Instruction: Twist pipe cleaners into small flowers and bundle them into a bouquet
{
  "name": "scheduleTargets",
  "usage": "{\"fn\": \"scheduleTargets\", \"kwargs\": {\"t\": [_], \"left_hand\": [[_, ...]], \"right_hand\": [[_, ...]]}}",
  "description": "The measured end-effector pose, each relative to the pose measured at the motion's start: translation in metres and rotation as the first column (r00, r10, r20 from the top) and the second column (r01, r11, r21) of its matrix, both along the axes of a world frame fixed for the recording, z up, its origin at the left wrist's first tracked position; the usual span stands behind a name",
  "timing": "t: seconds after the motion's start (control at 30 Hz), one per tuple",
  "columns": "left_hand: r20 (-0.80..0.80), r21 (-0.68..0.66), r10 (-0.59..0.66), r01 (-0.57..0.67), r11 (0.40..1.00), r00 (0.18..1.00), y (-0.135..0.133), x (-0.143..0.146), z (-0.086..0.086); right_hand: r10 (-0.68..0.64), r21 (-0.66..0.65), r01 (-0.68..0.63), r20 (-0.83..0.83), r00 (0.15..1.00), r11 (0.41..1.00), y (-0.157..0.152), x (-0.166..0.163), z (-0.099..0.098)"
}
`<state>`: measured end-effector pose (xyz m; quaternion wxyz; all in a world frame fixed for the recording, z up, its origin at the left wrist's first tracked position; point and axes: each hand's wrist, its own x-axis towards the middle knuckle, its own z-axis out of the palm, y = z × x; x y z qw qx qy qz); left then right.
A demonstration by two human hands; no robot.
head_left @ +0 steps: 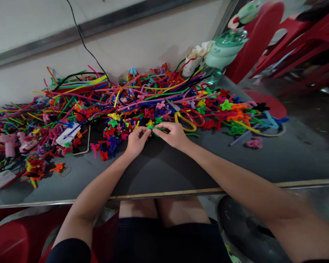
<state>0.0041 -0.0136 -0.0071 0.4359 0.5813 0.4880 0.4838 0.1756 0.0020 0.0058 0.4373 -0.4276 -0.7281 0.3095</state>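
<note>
My left hand (136,140) and my right hand (172,134) meet at the middle of the grey table (164,171), both pinched on a green pipe cleaner (153,128) held between their fingertips. Its loose end (192,135) trails right along the tabletop. Just beyond my fingers lies a heap of small twisted pipe-cleaner flowers (117,129) in many colours. Yellow-and-red handled scissors (186,117) lie right behind my right hand.
Long straight pipe cleaners (98,91) cover the back of the table, with more flowers (235,109) at right. A pink glue gun (15,142) and a white card (68,134) lie left. A green bottle (224,51) stands at the back right, red plastic chairs (290,33) beyond.
</note>
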Motion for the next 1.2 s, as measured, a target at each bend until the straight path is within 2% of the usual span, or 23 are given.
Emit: {"fn": "scheduleTargets", "kwargs": {"t": [0.1,0.3,0.5,0.8,1.2], "left_hand": [[-0.015,0.002,0.014,-0.014,1.000,1.000,0.0001,-0.0002,0.0009],[0.023,-0.037,-0.060,0.061,0.997,0.998,0.0017,-0.0011,0.0008],[-0.002,-0.049,-0.087,0.086,0.995,0.996,-0.0004,-0.0029,0.0008],[0.039,-0.077,-0.056,0.059,0.995,0.998,0.0006,-0.0017,-0.0007],[-0.001,-0.079,-0.064,0.063,0.995,0.998,0.0007,-0.0002,0.0025]], "right_hand": [[-0.045,0.065,0.043,0.025,0.999,0.997,0.0003,-0.0007,-0.0013],[0.001,0.219,-0.027,0.115,0.993,0.975,0.0034,0.0013,-0.0068],[0.024,0.288,-0.067,0.151,0.988,0.955,0.0041,0.0037,-0.0083],[0.017,0.234,-0.062,0.192,0.981,0.970,-0.0005,0.0008,-0.0078],[-0.011,0.193,-0.037,0.245,0.970,0.981,-0.0008,0.0016,-0.0089]]}}
